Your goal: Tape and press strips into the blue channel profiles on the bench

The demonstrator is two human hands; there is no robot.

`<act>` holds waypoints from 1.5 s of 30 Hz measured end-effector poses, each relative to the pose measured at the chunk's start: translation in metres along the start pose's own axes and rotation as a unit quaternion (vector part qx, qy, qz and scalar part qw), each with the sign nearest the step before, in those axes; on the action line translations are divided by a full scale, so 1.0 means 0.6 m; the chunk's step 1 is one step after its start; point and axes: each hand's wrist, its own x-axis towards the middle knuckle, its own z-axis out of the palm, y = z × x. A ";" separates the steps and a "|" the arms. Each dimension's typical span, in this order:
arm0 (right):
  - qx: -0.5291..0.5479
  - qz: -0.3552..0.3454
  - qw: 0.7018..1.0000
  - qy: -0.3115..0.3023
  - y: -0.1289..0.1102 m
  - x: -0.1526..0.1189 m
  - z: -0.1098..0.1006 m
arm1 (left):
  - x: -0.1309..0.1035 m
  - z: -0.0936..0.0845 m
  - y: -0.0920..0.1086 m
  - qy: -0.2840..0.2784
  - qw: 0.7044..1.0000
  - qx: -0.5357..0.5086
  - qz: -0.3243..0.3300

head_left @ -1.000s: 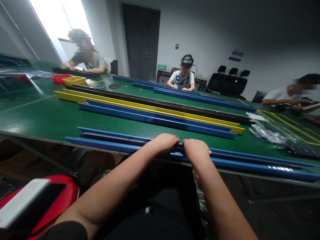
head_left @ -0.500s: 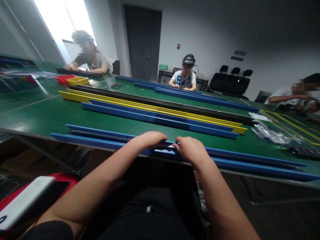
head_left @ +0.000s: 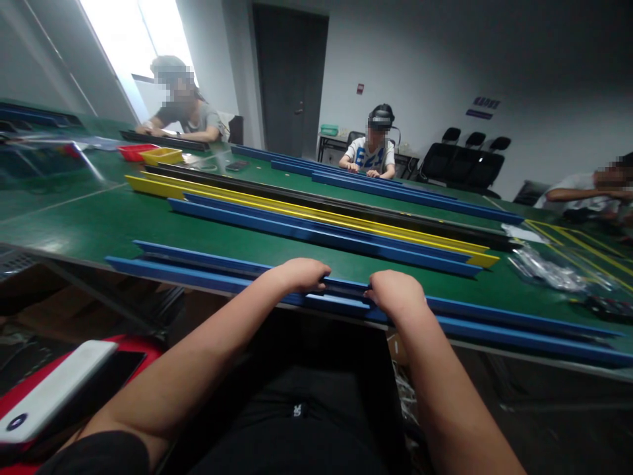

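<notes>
- Near blue rail lies along the front edge of the green table, both hands at its middle
- Left hand and right hand set apart, fingers curled in at the channel; fingertips mostly hidden, can't tell if either pinches anything
- Rail probably light, stiff, a bit slick; long ends likely swing, best held by both side walls, hands spread
- Front wall sits right by the table edge; more room on the far side, up to second blue rail, then yellow rail

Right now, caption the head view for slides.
Left hand and right hand at nearest blue channel rail, yellow rail beyond.
</notes>
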 end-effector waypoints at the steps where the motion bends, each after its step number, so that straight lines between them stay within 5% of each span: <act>1: -0.001 -0.002 1.000 0.003 -0.004 0.000 0.000 | 0.001 -0.001 0.002 -0.002 1.000 0.001 -0.009; 9: -0.004 0.005 1.000 0.015 -0.023 -0.004 0.004 | 0.011 -0.008 0.031 -0.012 0.999 0.002 -0.034; 25: 0.002 0.019 0.999 0.026 -0.027 -0.016 0.007 | 0.082 -0.011 0.124 -0.005 0.999 -0.033 0.023; 45: 0.015 0.017 0.998 0.058 -0.024 -0.025 0.014 | 0.067 0.018 0.113 0.091 0.993 -0.021 0.068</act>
